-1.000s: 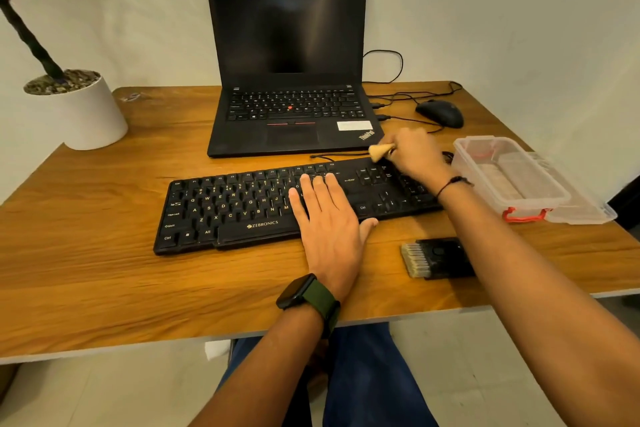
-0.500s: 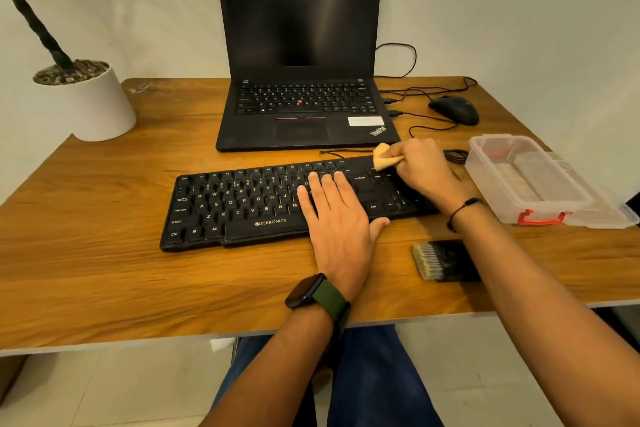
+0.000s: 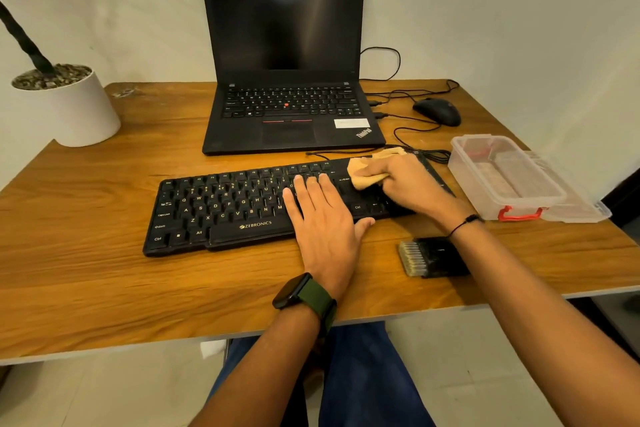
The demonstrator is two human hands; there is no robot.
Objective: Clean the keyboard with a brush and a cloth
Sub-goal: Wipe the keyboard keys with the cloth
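Cloth (image 3: 367, 172), tan and bunched, is gripped under the curled fingers of the right hand (image 3: 408, 184) and pressed onto the right section of the ZEBRONICS keyboard (image 3: 221, 208); a crumpled fold protrudes past the fingertips toward the function row, and a second fold shows behind the knuckles. Fingers of the right hand are closed around the cloth, not spread. The left hand (image 3: 325, 229) is laid flat, palm down, with its fingers (image 3: 311, 189) held straight and close together over the keys just left of the cloth, thumb out along the near edge; this hold is judged to be bracing, so the board is not dragged by the wiping pressure. The keyboard is lying on the wooden desk (image 3: 86, 270), directly under both sets of fingers and in front of the ThinkPad laptop (image 3: 287, 55). It is black with pale legends, full-sized, low-profile; no dust can be made out at this resolution. The brush (image 3: 431, 258), black-bodied with pale bristles, is set down near the right wrist, apart from the keyboard, which suggests the brushing step is finished. A clear plastic box (image 3: 502, 177) with a red latch is stood beyond the right hand.
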